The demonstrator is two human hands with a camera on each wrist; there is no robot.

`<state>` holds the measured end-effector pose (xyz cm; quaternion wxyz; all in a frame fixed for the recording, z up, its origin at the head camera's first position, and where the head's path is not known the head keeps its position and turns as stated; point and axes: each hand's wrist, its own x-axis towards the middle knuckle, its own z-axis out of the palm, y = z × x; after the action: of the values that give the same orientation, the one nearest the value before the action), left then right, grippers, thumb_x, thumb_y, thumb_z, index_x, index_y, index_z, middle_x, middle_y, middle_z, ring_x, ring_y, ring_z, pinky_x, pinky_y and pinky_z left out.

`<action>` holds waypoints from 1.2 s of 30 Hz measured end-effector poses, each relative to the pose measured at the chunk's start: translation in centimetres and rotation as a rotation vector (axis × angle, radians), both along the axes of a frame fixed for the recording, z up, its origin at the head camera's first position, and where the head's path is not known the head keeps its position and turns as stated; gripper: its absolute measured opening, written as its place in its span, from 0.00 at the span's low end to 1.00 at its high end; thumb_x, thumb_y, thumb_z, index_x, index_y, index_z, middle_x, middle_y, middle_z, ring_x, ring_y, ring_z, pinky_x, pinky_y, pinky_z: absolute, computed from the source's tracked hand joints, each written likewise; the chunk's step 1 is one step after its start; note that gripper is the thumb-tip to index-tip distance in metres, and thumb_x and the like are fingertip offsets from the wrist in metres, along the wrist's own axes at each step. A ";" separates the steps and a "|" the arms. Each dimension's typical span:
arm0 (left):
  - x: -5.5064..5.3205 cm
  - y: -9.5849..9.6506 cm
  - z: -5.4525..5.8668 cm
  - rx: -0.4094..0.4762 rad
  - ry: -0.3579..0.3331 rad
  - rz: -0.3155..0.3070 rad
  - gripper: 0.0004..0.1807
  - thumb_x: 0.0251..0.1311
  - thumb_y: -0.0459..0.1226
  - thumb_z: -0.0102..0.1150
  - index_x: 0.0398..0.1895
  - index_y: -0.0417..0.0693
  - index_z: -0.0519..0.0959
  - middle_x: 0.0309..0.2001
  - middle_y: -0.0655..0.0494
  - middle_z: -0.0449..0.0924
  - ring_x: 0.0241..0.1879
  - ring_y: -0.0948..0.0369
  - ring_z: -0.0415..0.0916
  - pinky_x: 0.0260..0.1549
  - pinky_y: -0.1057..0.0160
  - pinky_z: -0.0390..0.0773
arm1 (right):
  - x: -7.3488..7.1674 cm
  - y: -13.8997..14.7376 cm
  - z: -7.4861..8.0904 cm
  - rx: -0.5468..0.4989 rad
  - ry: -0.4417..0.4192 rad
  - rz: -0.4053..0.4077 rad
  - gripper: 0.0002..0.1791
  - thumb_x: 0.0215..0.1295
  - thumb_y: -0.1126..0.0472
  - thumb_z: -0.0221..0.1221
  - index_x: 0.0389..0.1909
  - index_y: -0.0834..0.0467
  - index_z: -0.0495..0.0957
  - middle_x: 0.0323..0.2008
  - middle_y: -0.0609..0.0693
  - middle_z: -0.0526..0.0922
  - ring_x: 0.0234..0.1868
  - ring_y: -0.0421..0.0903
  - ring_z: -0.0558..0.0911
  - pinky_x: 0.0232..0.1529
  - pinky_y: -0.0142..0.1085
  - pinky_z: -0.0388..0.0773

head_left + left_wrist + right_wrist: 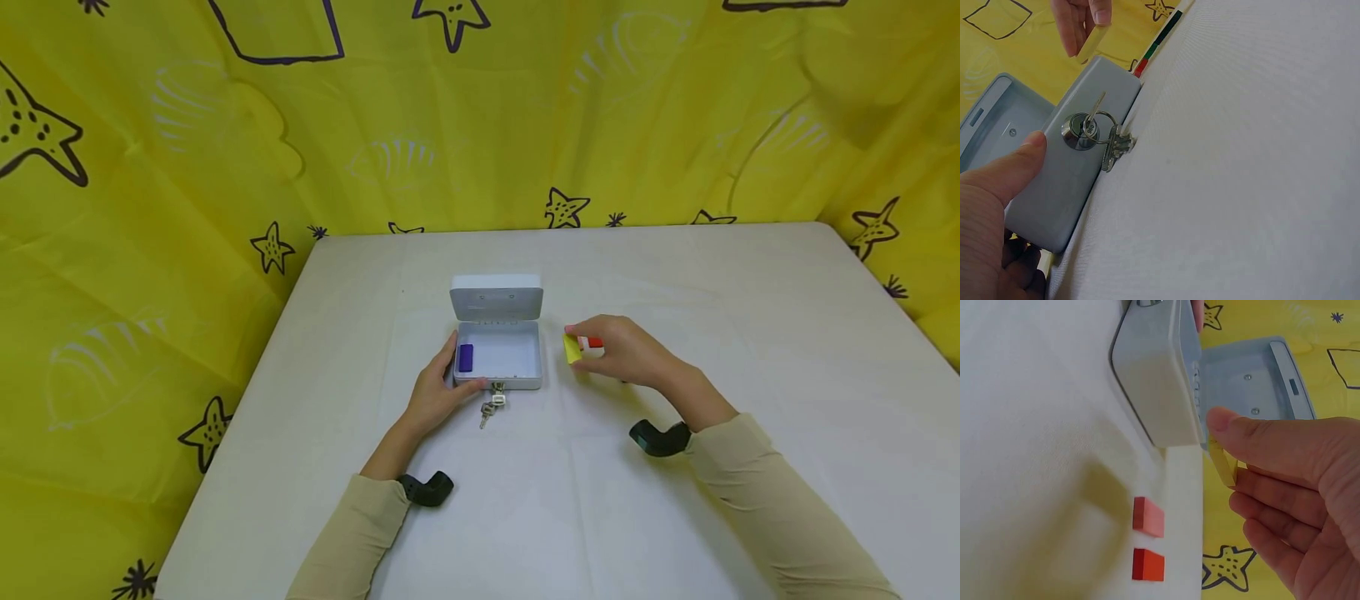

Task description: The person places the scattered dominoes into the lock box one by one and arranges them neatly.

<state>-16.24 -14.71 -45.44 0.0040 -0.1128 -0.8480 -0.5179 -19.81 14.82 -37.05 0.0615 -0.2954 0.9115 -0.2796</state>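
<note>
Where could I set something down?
Bare table lies between the open box and yellow backdrop, and left of the left hand. It's crowded right of the box: right hand, yellow block, red blocks. Keys are in front.

The head view faces forward and down; both tilted, dim wrist views share the box (1054, 209), seemingly much nearer.

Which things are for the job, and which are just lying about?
For the job, I think:
box, gripped by left hand
yellow block, pinched by right hand
purple block inside
perhaps reddish blocks nearby

Probably just there:
hanging keys
starfish cloth
</note>
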 end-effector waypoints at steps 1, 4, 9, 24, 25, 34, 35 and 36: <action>0.0 0.0 0.0 -0.001 0.000 0.000 0.51 0.51 0.46 0.67 0.71 0.42 0.46 0.70 0.50 0.47 0.68 0.55 0.45 0.64 0.57 0.49 | 0.0 -0.2 0.1 -0.003 0.000 0.003 0.28 0.49 0.62 0.69 0.52 0.67 0.76 0.47 0.58 0.79 0.45 0.54 0.76 0.50 0.47 0.72; -0.1 0.0 0.0 -0.003 -0.002 0.000 0.51 0.51 0.46 0.67 0.71 0.42 0.46 0.70 0.50 0.47 0.68 0.55 0.45 0.64 0.57 0.49 | -0.1 -0.7 0.2 -0.015 -0.009 0.002 0.26 0.49 0.62 0.69 0.51 0.67 0.76 0.47 0.58 0.79 0.49 0.54 0.75 0.52 0.48 0.70; 0.0 -0.1 0.0 0.001 -0.012 0.002 0.51 0.51 0.46 0.67 0.72 0.43 0.46 0.70 0.51 0.46 0.68 0.56 0.45 0.64 0.57 0.49 | -0.1 -1.5 0.5 -0.032 -0.005 0.008 0.26 0.49 0.63 0.69 0.50 0.67 0.77 0.48 0.58 0.79 0.50 0.54 0.75 0.53 0.48 0.70; 0.0 0.1 0.2 -0.009 0.003 0.003 0.51 0.51 0.45 0.67 0.71 0.41 0.46 0.70 0.48 0.47 0.68 0.53 0.46 0.64 0.56 0.50 | -0.3 -4.1 0.7 -0.024 0.028 0.080 0.25 0.50 0.62 0.68 0.49 0.67 0.77 0.48 0.58 0.79 0.52 0.55 0.74 0.54 0.47 0.69; 0.0 0.1 0.2 -0.011 0.003 0.002 0.51 0.51 0.46 0.67 0.71 0.41 0.46 0.70 0.49 0.47 0.68 0.54 0.46 0.64 0.56 0.50 | -0.4 -4.2 0.7 -0.010 0.035 0.087 0.25 0.50 0.61 0.68 0.49 0.67 0.77 0.48 0.58 0.79 0.52 0.55 0.75 0.53 0.47 0.69; 0.0 0.0 0.1 0.005 -0.006 -0.006 0.51 0.51 0.46 0.66 0.71 0.42 0.46 0.70 0.51 0.47 0.68 0.56 0.46 0.63 0.58 0.50 | -0.9 -6.1 0.3 0.047 -0.010 0.100 0.27 0.50 0.61 0.69 0.52 0.66 0.76 0.50 0.57 0.78 0.53 0.54 0.74 0.54 0.46 0.69; 0.0 0.0 0.1 0.004 -0.004 -0.005 0.51 0.51 0.47 0.66 0.72 0.42 0.46 0.70 0.52 0.47 0.68 0.57 0.46 0.63 0.58 0.51 | -1.0 -6.4 0.2 0.049 -0.015 0.102 0.27 0.50 0.61 0.69 0.52 0.66 0.76 0.50 0.57 0.78 0.53 0.53 0.74 0.54 0.46 0.70; 0.0 0.0 0.1 0.006 -0.001 -0.007 0.51 0.51 0.47 0.66 0.72 0.42 0.46 0.70 0.52 0.47 0.68 0.57 0.46 0.63 0.58 0.51 | -1.1 -6.6 0.1 0.051 -0.020 0.103 0.27 0.50 0.61 0.69 0.52 0.66 0.76 0.50 0.56 0.78 0.53 0.53 0.74 0.54 0.45 0.70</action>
<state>-16.21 -14.74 -45.37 0.0021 -0.1153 -0.8459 -0.5207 -20.89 8.20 -36.95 0.0924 -0.3373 0.9012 -0.2559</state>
